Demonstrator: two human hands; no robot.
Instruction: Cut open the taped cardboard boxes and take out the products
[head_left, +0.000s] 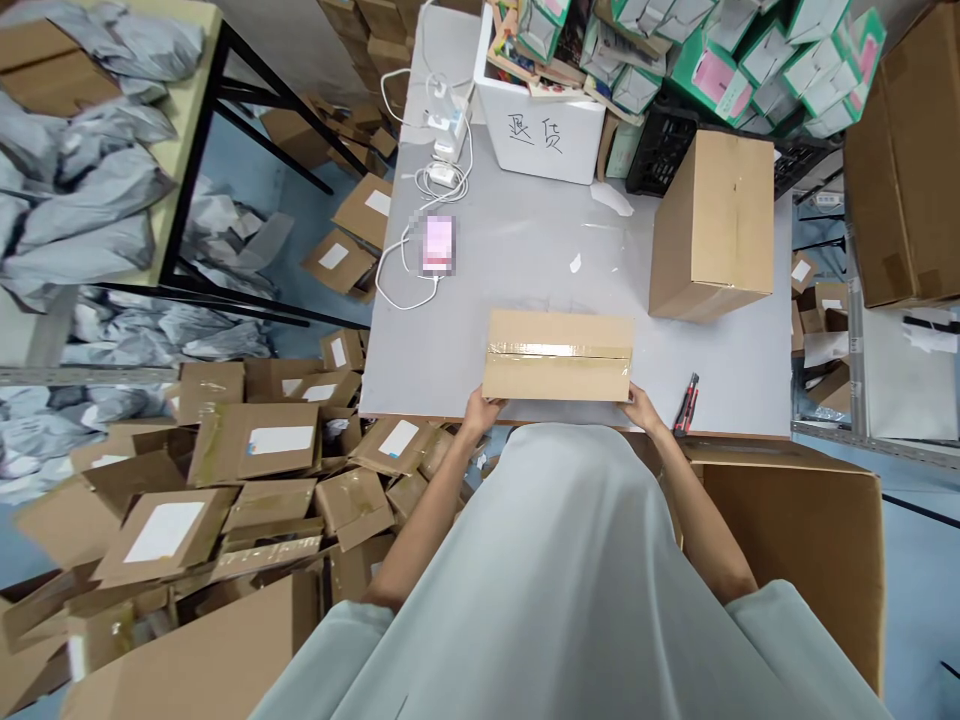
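A flat cardboard box [558, 380] with clear tape along its top seam lies near the front edge of the grey table [525, 240]. My left hand [484, 408] grips its lower left corner, and my right hand [637, 408] grips the lower right one. Both sets of fingers are partly hidden beneath or behind the box. To the right of my right hand, a red and black box cutter [686, 404] rests by the table edge. A taller closed cardboard box [731, 215] stands farther back on the right.
A white bin [551, 135] with books and a black crate [660, 145] with green-and-white packs stand at the back. A phone [438, 245] is plugged into a cable at left. Cardboard boxes [259, 440] pile up left of the table; an open carton [795, 560] is at my right.
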